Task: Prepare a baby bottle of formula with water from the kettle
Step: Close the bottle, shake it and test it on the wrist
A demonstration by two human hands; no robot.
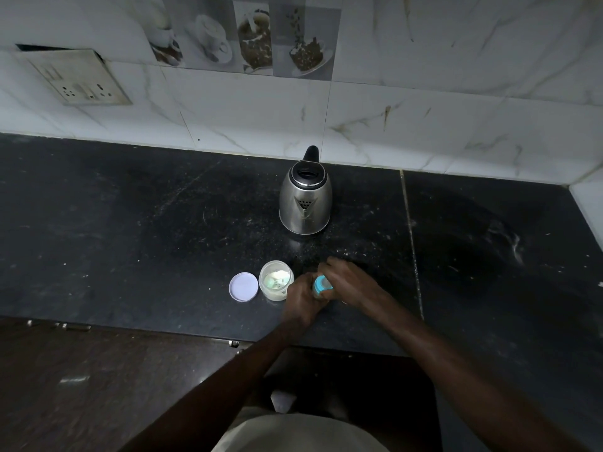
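Observation:
A baby bottle [321,286] with a blue collar stands on the black counter [130,239] near its front edge. My left hand [301,298] wraps around the bottle's body from the left. My right hand [350,280] grips the blue top from the right. Most of the bottle is hidden by the two hands. Left of the bottle stands an open clear formula jar [276,280] with white powder and a pale green scoop inside. Its white lid [243,286] lies flat beside it. A steel kettle [305,199] with a black lid and handle stands behind, spout toward me.
A marbled tile wall [424,109] runs along the back of the counter, with a socket plate [81,78] at upper left. A seam [411,246] in the counter lies right of the kettle. A dark cabinet front [98,380] lies below the counter edge.

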